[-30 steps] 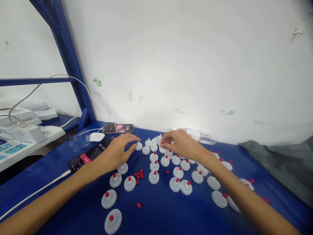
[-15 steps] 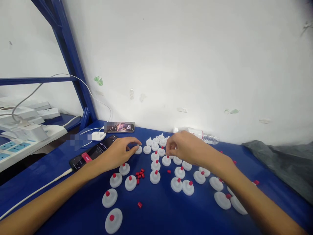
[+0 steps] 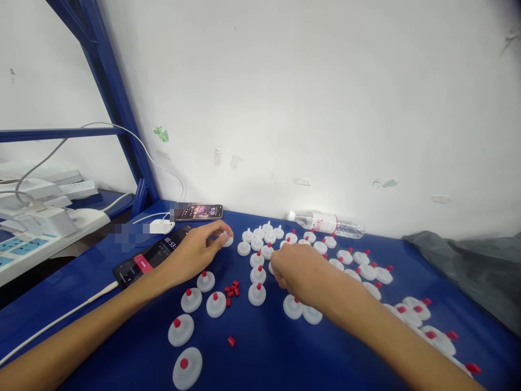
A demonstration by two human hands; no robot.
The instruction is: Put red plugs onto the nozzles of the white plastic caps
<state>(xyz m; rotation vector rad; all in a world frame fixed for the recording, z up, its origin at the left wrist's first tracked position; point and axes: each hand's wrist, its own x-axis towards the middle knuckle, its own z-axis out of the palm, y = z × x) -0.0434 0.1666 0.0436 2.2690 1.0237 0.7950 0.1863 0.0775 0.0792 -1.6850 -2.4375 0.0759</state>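
My left hand [image 3: 207, 240] pinches a white round spout lid [image 3: 228, 240] between thumb and fingertips; no red cap shows on it. Beside it stand several white lids with bare spouts [image 3: 258, 232]. My right hand [image 3: 299, 269] is low over the table among lids fitted with red caps, its fingers curled downward and together. Whatever those fingertips hold is hidden behind the hand. Left of it runs a column of white lids with red caps [image 3: 256, 294]. A small heap of loose red caps [image 3: 233, 290] lies between the hands, and one loose red cap [image 3: 232, 341] lies nearer me.
Many red-capped lids [image 3: 382, 275] spread over the right side of the blue table [image 3: 260, 358]. A clear bottle [image 3: 325, 222] lies along the wall. Two phones [image 3: 199, 212] with cables are at the left, near a power strip [image 3: 40, 239]. Grey plastic sheeting [image 3: 459, 271] covers the right edge.
My right hand has moved down and toward me, over the spot where a loose red cap lay. My left hand has lifted its lid slightly, up and to the left.
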